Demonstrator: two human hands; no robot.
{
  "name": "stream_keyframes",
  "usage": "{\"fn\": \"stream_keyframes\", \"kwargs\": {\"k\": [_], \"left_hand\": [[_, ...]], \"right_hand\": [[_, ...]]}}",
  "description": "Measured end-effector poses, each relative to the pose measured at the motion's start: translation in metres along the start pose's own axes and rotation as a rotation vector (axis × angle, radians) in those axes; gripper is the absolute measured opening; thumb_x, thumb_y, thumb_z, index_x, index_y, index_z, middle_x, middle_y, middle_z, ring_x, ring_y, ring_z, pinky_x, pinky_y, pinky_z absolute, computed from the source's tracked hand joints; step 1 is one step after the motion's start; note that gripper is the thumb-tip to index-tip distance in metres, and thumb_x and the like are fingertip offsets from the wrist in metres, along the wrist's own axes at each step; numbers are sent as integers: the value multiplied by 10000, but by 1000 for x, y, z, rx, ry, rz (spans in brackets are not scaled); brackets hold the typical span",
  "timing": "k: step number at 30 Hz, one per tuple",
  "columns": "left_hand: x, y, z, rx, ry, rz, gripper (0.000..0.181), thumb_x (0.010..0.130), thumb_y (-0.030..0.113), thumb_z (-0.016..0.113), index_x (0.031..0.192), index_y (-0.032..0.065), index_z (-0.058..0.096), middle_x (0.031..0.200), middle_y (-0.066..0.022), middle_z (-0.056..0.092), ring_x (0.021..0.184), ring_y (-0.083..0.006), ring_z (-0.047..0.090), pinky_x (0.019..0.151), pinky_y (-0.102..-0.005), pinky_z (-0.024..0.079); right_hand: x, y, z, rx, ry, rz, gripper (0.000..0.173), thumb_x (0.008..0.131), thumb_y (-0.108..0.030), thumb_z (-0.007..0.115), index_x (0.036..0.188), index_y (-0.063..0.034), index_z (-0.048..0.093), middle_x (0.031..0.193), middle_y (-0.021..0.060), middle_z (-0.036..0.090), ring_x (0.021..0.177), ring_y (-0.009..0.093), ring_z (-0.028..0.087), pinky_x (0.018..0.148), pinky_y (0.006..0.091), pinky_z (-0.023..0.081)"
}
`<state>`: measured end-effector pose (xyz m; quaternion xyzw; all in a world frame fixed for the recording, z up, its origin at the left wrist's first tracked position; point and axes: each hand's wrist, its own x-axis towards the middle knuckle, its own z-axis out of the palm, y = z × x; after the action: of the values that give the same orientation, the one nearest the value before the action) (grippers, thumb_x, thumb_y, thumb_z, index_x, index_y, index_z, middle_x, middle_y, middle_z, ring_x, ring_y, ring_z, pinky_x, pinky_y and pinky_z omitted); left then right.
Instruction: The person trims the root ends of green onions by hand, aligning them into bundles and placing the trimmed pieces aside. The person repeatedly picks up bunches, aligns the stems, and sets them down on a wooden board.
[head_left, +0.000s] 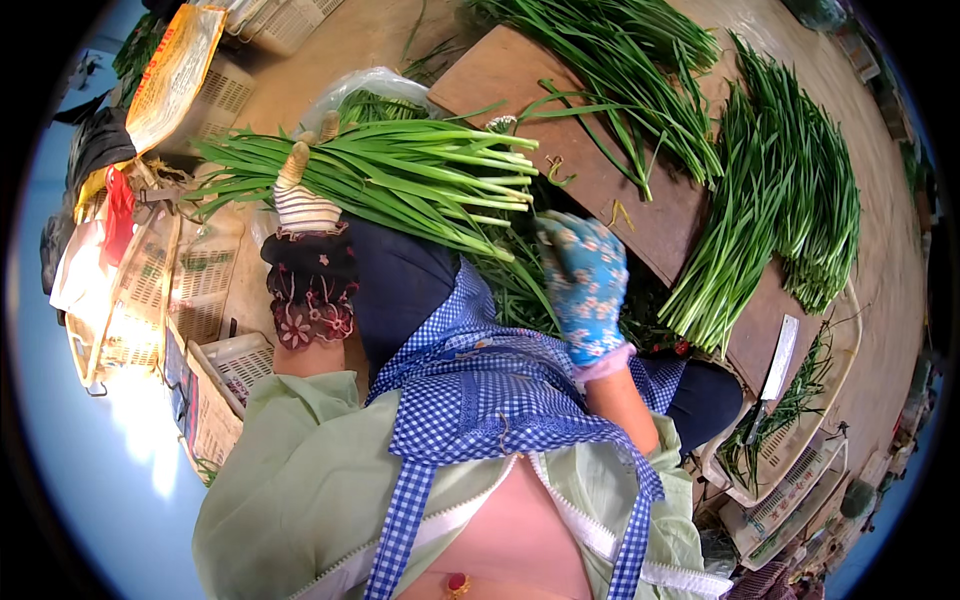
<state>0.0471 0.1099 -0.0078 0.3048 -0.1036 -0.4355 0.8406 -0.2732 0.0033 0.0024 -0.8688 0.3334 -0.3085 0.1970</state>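
My left hand (304, 184), in a striped, stained glove, is closed around a bunch of garlic chives (420, 176) held over my lap, pale stem ends to the right. Just below those stem ends is my right hand (581, 274), in a blue floral glove; its fingertips are blurred, and whether they grip anything is unclear. Loose green leaves (517, 289) lie beneath, between my knees. Larger heaps of chives (757, 195) rest on a brown board (487, 75). A knife with a black handle (780, 356) lies at the board's lower right end.
Leaf scraps (806, 382) lie in a pale plastic crate (836, 397) at right. Behind the held bunch is a clear plastic bag (367, 79) with more greens. Stacked perforated baskets (202, 277) and a yellow-and-white sack (176, 75) stand at left.
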Motion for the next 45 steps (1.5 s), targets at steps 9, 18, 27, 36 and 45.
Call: {"fn": "stream_keyframes", "kwargs": {"k": [9,18,27,36,45], "left_hand": [[-9,-8,19,-3,-100,-83,274,802,235,659,1034,94,621,1248,-96,526,1155,-324,457,957,-537,402],[-20,-20,40,-10,-5,-89,124,818,176,629,899,81,631,1178,-117,560,1119,-345,488,882,-539,461],[-17,-13,28,2,113,-1,187,806,168,649,924,56,557,1149,-154,572,1123,-360,486,912,-543,435],[-9,-3,2,-17,233,23,307,815,195,640,1048,26,532,1251,-188,509,1193,-381,424,994,-569,357],[-11,-1,2,-50,411,7,317,819,221,640,1063,56,520,1224,-168,532,1158,-342,469,982,-539,385]], "right_hand": [[22,0,42,931,-377,620,324,732,-234,709,982,-30,674,828,168,654,770,295,633,719,343,484],[18,-7,54,26,-86,130,178,762,-222,662,808,-52,641,731,162,624,702,340,605,613,426,476],[-33,53,30,-306,-144,344,114,801,-189,606,796,-83,563,600,118,572,568,317,581,522,440,446],[2,-12,19,303,-117,207,267,767,-243,657,972,-72,647,829,141,651,776,324,620,657,368,489],[-22,38,42,666,30,782,156,862,-133,578,932,-2,625,787,89,656,692,125,609,644,258,469]]}}
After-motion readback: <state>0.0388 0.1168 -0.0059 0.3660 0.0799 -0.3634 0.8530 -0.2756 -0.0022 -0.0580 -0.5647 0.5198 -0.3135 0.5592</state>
